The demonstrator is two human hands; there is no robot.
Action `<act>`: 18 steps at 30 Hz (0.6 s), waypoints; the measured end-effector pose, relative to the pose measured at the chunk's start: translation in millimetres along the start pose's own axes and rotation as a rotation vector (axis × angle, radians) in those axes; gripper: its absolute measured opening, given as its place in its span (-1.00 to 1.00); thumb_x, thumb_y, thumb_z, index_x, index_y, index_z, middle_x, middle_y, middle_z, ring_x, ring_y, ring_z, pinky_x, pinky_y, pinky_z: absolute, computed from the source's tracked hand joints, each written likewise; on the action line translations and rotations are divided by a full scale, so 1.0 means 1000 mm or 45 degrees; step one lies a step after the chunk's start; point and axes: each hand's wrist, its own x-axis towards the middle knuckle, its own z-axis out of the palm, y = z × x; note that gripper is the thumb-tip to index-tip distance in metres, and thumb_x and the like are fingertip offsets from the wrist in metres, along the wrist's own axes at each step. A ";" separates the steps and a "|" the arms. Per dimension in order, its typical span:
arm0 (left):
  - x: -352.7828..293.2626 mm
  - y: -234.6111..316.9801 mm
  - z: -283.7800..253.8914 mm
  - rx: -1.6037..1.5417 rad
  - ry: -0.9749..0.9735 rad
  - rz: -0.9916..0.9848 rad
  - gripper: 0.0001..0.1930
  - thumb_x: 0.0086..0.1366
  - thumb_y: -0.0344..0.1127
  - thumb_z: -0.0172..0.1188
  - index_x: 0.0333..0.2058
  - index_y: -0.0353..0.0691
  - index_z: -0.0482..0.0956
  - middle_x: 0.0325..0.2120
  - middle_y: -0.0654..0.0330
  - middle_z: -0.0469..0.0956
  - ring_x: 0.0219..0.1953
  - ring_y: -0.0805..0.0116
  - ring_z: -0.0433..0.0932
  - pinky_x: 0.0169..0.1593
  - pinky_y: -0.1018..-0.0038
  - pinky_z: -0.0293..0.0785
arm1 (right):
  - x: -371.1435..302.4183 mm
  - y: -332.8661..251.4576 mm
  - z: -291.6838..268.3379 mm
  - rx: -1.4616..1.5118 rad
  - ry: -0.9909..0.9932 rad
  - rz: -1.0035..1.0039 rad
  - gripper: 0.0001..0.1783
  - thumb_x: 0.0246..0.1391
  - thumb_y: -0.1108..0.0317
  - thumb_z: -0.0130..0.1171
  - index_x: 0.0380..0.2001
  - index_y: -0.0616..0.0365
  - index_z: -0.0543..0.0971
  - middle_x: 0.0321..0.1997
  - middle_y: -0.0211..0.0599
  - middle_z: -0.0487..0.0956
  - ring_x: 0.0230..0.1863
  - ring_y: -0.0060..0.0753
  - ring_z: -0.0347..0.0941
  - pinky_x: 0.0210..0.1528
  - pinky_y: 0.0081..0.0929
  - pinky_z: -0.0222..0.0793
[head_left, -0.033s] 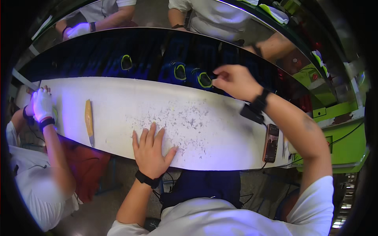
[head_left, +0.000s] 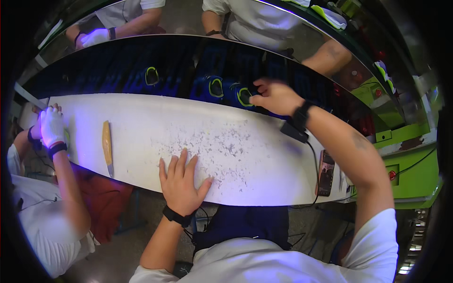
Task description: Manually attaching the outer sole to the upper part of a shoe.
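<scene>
Worktop and belt, both hands out

White worktop [head_left: 276,177]: before you.
Dark belt [head_left: 113,70]: just beyond it.
Your left hand [head_left: 180,185]: flat on the worktop, fingers spread, holding nothing.
Your right hand [head_left: 281,98]: half-curled over the belt; any hold cannot be told.
Wooden-handled knife [head_left: 107,145]: blade near the worktop's edge; a careless sweep could knock it off.
Rightmost lime-rimmed piece [head_left: 244,96]: on the belt, at your right fingertips; a loose pinch could drop it.

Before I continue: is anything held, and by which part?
The left hand, flat on the white board, holds nothing. The right hand is at the edge of the nearest lime-rimmed piece; whether it grips cannot be told.
</scene>
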 end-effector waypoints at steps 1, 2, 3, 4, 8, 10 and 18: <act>0.000 0.001 -0.002 -0.002 0.005 -0.003 -0.35 0.08 0.06 0.34 0.09 -0.20 0.54 0.21 -0.06 0.43 0.18 -0.13 0.41 0.40 -0.13 -0.02 | 0.024 0.012 0.015 -0.100 -0.059 0.031 -0.12 -0.09 -0.05 0.41 0.19 0.33 0.43 0.16 0.12 0.54 0.18 -0.05 0.49 0.21 -0.31 0.40; -0.001 0.002 -0.003 0.004 0.011 -0.010 -0.35 0.07 0.06 0.35 0.08 -0.19 0.55 0.19 -0.05 0.44 0.17 -0.13 0.42 0.39 -0.13 -0.01 | 0.044 0.018 0.027 -0.196 -0.118 0.055 0.06 -0.15 -0.13 0.43 0.30 0.34 0.31 0.24 0.15 0.48 0.26 0.01 0.43 0.28 -0.31 0.34; -0.003 0.002 -0.004 0.032 0.021 -0.016 -0.35 0.07 0.06 0.35 0.08 -0.19 0.55 0.19 -0.05 0.44 0.17 -0.13 0.42 0.39 -0.13 -0.01 | 0.060 0.020 0.038 -0.199 -0.244 0.058 0.09 -0.18 -0.14 0.45 0.32 0.31 0.29 0.28 0.16 0.44 0.31 0.02 0.37 0.33 -0.32 0.29; -0.003 0.003 -0.005 0.028 0.017 -0.021 -0.37 0.07 0.07 0.34 0.06 -0.18 0.57 0.18 -0.03 0.46 0.14 -0.10 0.43 0.39 -0.14 0.01 | 0.074 0.023 0.047 -0.206 -0.366 0.063 0.13 -0.20 -0.15 0.47 0.33 0.29 0.27 0.32 0.16 0.40 0.36 0.03 0.32 0.37 -0.32 0.24; -0.009 0.003 -0.007 0.014 -0.003 -0.065 -0.38 0.03 0.05 0.36 0.04 -0.17 0.58 0.17 -0.03 0.47 0.16 -0.10 0.43 0.39 -0.12 0.01 | 0.089 0.001 0.041 -0.417 -0.371 -0.018 -0.30 -0.26 0.02 0.43 -0.04 0.22 0.60 -0.08 0.02 0.66 -0.03 -0.09 0.61 0.05 -0.25 0.50; -0.009 0.003 -0.006 0.021 0.009 -0.051 -0.36 0.02 0.03 0.37 0.07 -0.16 0.55 0.15 -0.01 0.49 0.16 -0.09 0.43 0.39 -0.12 0.01 | 0.073 -0.028 0.000 -0.158 -0.469 0.249 -0.37 -0.23 0.01 0.42 -0.13 0.25 0.63 -0.17 -0.03 0.68 -0.14 -0.23 0.63 -0.04 -0.30 0.52; 0.003 0.038 -0.058 -0.327 0.020 0.072 -0.11 0.02 -0.19 0.46 0.32 -0.21 0.26 0.37 -0.31 0.04 0.34 -0.22 0.17 0.39 -0.04 0.04 | -0.062 -0.128 -0.068 -0.306 -0.374 -1.011 -0.31 -0.09 0.07 0.43 0.08 0.22 0.53 -0.11 0.03 0.61 -0.11 0.03 0.60 0.00 -0.21 0.53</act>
